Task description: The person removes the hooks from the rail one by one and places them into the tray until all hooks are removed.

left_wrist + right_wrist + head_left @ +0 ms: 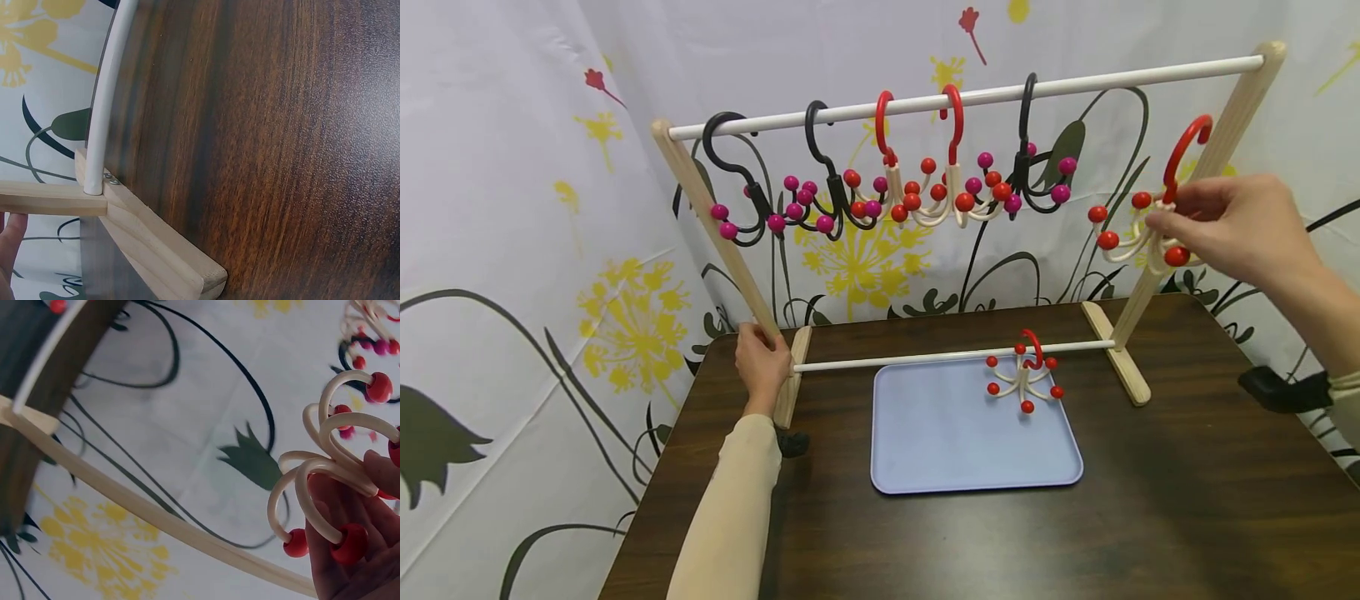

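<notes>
Right of frame, the right hand (1240,225) pinches a red hanger (1171,167) by its pale stem, below the rail (1150,78). Left of centre, well apart, the left hand (762,362) is clasped round the left post (743,275), low down. Another hanger (1022,382) sits on the tray (940,450), lower centre.

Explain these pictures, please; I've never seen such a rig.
No machine here, just a person's left hand and right hand. The wide picture comes from a head camera; the other two come from cameras on each wrist. The left hand holds the rack by a wooden post; the right pinches a red-hooked hanger. From the top rail hang three black-hooked hangers and two red-hooked ones. On the dark table lies a pale blue tray, bearing another beaded hanger.
</notes>
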Motion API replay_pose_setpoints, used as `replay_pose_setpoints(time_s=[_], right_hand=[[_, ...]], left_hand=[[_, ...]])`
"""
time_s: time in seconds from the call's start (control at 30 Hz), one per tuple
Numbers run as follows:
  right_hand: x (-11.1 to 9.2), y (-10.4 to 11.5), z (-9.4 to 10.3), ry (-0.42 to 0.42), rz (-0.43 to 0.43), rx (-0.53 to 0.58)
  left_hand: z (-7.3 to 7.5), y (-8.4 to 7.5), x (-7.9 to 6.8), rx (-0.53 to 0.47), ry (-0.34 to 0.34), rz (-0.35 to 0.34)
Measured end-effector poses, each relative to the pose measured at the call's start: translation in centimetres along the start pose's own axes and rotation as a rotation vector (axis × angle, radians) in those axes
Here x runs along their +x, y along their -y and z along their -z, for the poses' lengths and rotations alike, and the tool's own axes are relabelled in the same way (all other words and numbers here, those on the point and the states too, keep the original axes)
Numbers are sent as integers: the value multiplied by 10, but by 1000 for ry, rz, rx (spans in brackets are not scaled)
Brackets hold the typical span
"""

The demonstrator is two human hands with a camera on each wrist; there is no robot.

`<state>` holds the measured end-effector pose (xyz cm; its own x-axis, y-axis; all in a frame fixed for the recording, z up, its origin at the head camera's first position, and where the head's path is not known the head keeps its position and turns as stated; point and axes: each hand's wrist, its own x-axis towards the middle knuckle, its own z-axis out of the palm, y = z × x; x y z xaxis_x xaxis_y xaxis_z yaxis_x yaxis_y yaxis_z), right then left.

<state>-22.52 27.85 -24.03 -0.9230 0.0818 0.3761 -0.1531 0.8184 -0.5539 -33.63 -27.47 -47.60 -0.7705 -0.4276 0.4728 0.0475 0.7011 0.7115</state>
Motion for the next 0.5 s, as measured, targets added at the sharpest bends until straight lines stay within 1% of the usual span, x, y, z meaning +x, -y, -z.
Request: replay_pose_setpoints(time_s=[0.1,0.23,0.37,0.5], right_hand=[[-20,-12,-19,19,27,25],[-45,-23,-48,58,59,50],[-68,-30,-78,87,70,44],[-90,-39,-103,103,77,62]], left_hand=[[0,0,0,5,16,3],[1,0,0,11,12,3],[1,2,0,16,-7,5],[1,1,0,18,1,2]])
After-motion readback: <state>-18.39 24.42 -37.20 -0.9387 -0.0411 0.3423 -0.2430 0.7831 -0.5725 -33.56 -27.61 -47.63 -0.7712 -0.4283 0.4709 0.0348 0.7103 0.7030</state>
